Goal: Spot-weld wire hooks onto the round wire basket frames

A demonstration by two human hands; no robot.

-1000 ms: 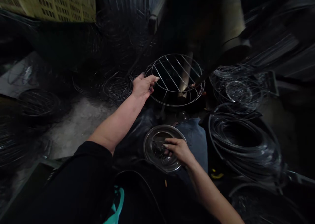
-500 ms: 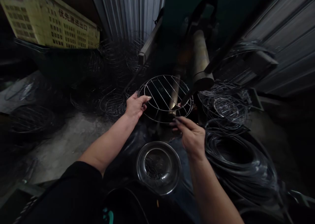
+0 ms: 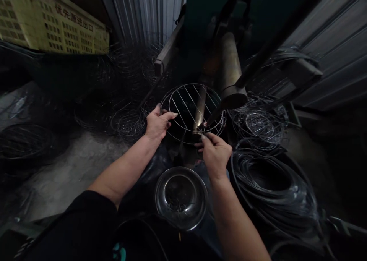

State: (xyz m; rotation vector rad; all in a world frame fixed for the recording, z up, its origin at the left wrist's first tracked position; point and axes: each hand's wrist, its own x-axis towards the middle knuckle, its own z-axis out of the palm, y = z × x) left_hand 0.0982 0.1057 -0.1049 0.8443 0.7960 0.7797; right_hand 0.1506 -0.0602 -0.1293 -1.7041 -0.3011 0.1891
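Note:
A round wire rack (image 3: 187,107) with parallel cross bars lies tilted between my hands, its near rim by the welding machine's electrode tip (image 3: 210,119). My left hand (image 3: 157,124) is closed on the rack's left rim, thumb over the wire. My right hand (image 3: 215,152) pinches at the near rim, just below the tip; what sits between its fingertips is too small to make out. Below the rack, a steel bowl (image 3: 161,194) holds small bent wire pieces (image 3: 176,205).
The machine's thick upper cylinder (image 3: 231,68) and lower bar (image 3: 200,104) reach toward me. Coiled wire (image 3: 275,190) and stacked wire racks (image 3: 259,125) stand at right. More racks (image 3: 129,121) lie at left, below a yellow crate (image 3: 77,31).
My right hand has moved slightly up and left, bringing its fingertips to the rack's near rim by the electrode tip. The left hand keeps its hold. The view has shifted slightly.

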